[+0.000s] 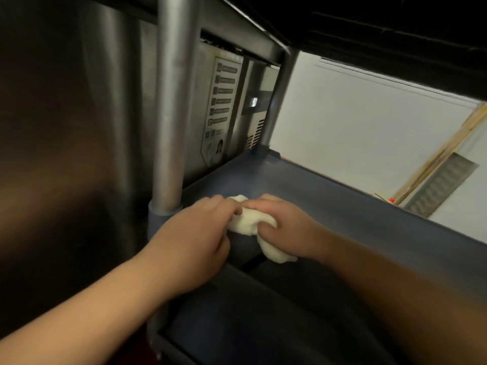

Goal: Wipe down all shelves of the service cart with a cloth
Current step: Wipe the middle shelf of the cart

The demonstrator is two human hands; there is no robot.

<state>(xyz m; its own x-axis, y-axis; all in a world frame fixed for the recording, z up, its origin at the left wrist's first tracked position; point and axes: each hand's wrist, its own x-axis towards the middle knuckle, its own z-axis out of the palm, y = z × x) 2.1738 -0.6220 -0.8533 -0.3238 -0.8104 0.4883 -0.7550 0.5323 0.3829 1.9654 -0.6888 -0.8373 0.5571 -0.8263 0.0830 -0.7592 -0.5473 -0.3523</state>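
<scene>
A white cloth (251,222) is bunched up over the near edge of the cart's blue lower shelf (329,206). My left hand (195,233) pinches the cloth's left end with curled fingers. My right hand (284,227) grips the cloth from the right, thumb and fingers wrapped round it, and a tail of cloth hangs down below this hand. The dark underside of the shelf above (369,25) fills the top of the view.
A metal cart post (171,114) rises just left of my hands, and a second post (276,101) stands at the far corner. Behind them is a steel appliance with a label panel (221,106). A white wall (355,122) and wooden strips (442,151) lie beyond.
</scene>
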